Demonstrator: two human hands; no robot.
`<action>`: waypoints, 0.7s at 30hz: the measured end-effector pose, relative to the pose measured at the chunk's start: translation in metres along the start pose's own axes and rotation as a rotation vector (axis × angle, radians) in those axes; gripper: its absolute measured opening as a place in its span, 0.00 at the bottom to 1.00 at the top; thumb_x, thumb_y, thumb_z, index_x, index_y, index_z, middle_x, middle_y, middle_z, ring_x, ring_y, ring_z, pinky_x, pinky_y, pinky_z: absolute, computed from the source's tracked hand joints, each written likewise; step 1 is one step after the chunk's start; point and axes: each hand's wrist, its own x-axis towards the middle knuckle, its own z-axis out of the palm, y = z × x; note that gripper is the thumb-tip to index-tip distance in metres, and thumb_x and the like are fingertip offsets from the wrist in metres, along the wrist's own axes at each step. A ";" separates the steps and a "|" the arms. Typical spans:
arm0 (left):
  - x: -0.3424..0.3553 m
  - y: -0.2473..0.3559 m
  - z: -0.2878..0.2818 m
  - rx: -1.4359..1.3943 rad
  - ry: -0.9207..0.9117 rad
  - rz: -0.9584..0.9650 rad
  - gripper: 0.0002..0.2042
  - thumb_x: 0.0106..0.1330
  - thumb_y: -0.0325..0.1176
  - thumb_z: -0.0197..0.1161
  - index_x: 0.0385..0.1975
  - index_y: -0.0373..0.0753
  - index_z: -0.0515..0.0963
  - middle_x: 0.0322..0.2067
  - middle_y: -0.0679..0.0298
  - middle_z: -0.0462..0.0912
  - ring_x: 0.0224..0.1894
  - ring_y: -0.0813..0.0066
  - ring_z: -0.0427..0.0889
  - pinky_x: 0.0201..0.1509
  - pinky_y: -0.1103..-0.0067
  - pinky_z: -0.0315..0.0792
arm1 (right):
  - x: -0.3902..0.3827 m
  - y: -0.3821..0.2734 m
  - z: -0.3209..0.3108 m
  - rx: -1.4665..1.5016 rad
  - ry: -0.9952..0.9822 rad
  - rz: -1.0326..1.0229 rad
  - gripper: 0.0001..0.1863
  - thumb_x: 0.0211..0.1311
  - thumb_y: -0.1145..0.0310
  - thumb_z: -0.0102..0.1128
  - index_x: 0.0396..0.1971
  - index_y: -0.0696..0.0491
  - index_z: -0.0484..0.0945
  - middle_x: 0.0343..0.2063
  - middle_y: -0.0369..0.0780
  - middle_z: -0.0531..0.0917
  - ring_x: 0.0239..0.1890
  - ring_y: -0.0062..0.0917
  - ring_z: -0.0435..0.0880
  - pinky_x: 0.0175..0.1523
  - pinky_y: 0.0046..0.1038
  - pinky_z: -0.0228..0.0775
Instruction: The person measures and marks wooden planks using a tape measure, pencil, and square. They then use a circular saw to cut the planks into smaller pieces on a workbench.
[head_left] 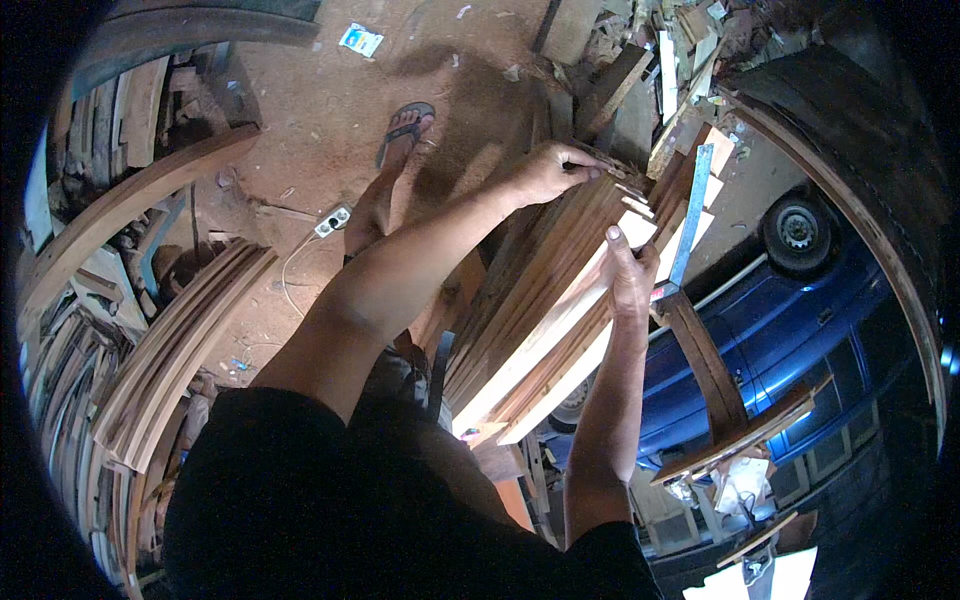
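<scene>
A stack of long wooden planks (545, 285) slants from beside my body up to the right, their cut ends stepped at the far end. My left hand (545, 177) reaches across to the far left corner of those ends. Its thumb and fingers are closed at the edge of a plank there. With the thumb on top, my right hand (630, 277) grips the pale end of a plank (575, 325) on the stack's right side. Its other fingers are partly hidden. A blue metal bar (691, 215) lies just right of that hand, over more pale boards.
More planks (190, 350) are stacked at the left, near a curved wooden beam (140, 205). A white power strip (333, 221) with a cord lies on the dirt floor. Wood scraps (690, 50) pile up at the far right. A blue vehicle (740, 345) stands at the right.
</scene>
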 end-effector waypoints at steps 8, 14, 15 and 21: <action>0.007 -0.027 0.008 0.014 0.077 0.066 0.13 0.69 0.41 0.70 0.47 0.41 0.88 0.46 0.56 0.90 0.49 0.68 0.87 0.58 0.73 0.76 | -0.003 -0.013 0.009 0.046 0.033 -0.065 0.28 0.50 0.56 0.84 0.41 0.63 0.82 0.31 0.36 0.84 0.31 0.20 0.79 0.39 0.23 0.73; -0.006 0.003 0.012 0.087 0.084 -0.001 0.12 0.72 0.36 0.65 0.51 0.40 0.85 0.48 0.58 0.89 0.52 0.66 0.87 0.59 0.72 0.76 | -0.001 -0.012 -0.001 0.002 -0.059 0.012 0.33 0.56 0.57 0.81 0.53 0.63 0.78 0.46 0.43 0.86 0.48 0.25 0.82 0.58 0.29 0.72; -0.010 0.005 0.019 0.031 0.137 0.067 0.12 0.74 0.35 0.64 0.52 0.40 0.84 0.50 0.58 0.88 0.53 0.68 0.85 0.61 0.73 0.74 | -0.004 -0.014 0.001 -0.038 -0.029 -0.005 0.34 0.55 0.56 0.81 0.54 0.63 0.78 0.46 0.43 0.85 0.48 0.25 0.82 0.57 0.29 0.72; -0.019 0.012 0.038 -0.116 0.155 0.135 0.12 0.79 0.31 0.54 0.55 0.37 0.81 0.54 0.61 0.85 0.60 0.71 0.79 0.69 0.73 0.68 | -0.026 -0.012 0.029 -0.352 0.205 -0.291 0.33 0.50 0.53 0.84 0.42 0.65 0.76 0.27 0.39 0.79 0.30 0.27 0.77 0.40 0.31 0.73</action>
